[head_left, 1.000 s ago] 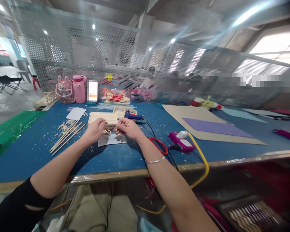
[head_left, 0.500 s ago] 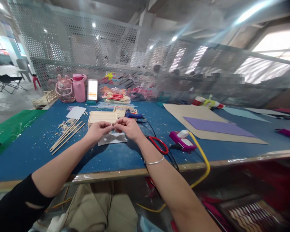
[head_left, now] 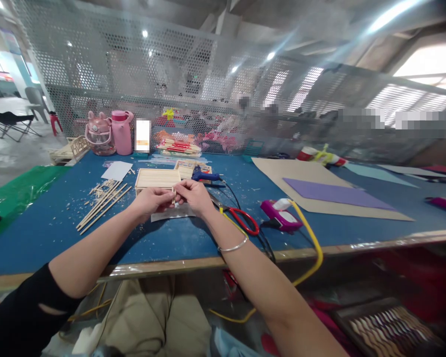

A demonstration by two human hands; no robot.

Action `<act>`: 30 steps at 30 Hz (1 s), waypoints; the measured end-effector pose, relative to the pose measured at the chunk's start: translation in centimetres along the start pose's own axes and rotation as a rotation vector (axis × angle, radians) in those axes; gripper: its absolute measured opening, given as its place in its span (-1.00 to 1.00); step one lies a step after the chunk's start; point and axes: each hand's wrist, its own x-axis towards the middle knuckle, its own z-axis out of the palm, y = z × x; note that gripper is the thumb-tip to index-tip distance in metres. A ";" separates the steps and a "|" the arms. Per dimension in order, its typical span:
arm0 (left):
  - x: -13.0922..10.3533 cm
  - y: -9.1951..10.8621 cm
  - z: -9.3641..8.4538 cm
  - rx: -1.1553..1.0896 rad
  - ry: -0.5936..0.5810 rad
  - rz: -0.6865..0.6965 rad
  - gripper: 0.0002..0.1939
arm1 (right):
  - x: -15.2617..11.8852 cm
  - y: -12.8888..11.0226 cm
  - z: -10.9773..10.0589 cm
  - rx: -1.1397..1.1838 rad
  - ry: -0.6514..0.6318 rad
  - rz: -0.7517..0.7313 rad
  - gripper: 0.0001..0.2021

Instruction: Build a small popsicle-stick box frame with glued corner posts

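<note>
Over the blue table, my left hand (head_left: pixel 156 200) and my right hand (head_left: pixel 192 195) meet, fingertips pinched. Between them is a small pale wooden stick piece (head_left: pixel 174 195), held nearly upright; the fingers hide much of it. Right behind my hands lies a slatted wooden panel (head_left: pixel 158 177), its near edge partly covered by them. Beneath the hands a white paper sheet (head_left: pixel 167 214) rests on the table. A blue glue gun (head_left: pixel 205 175) lies just beyond my right hand. Red-handled scissors (head_left: pixel 245 221) are beside my right wrist.
Long wooden sticks (head_left: pixel 102 208) and scattered chips lie left. A purple power socket (head_left: pixel 280 216) with a yellow cable is at right, before purple foam (head_left: pixel 334 194) on beige board. Pink bottles (head_left: pixel 122 133) and a lit phone (head_left: pixel 142 135) stand at the back against perforated mesh.
The small stick piece now shows upright between my fingertips. My right hand and forearm have shifted slightly left, baring more of the scissors. The view has moved a little.
</note>
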 end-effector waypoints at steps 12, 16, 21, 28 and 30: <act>-0.2 0.4 -0.2 -0.025 -0.011 -0.012 -0.61 | -0.5 -0.7 -0.8 -0.339 -0.057 -0.237 -0.60; -0.1 0.6 -0.5 -0.035 -0.020 0.018 -0.66 | -0.8 -1.1 -1.4 -0.627 -0.136 -0.495 -0.38; -0.4 0.8 -0.6 -0.065 -0.005 0.035 -0.66 | -1.0 -0.8 -1.0 -0.694 -0.121 -0.602 -0.56; -0.3 0.7 -0.8 -0.100 -0.019 0.036 -0.63 | -1.0 -0.6 -0.6 -0.706 -0.109 -0.676 -0.58; -0.3 0.7 -0.8 -0.104 -0.022 0.043 -0.63 | -1.0 -0.7 -0.5 -0.686 -0.109 -0.677 -0.59</act>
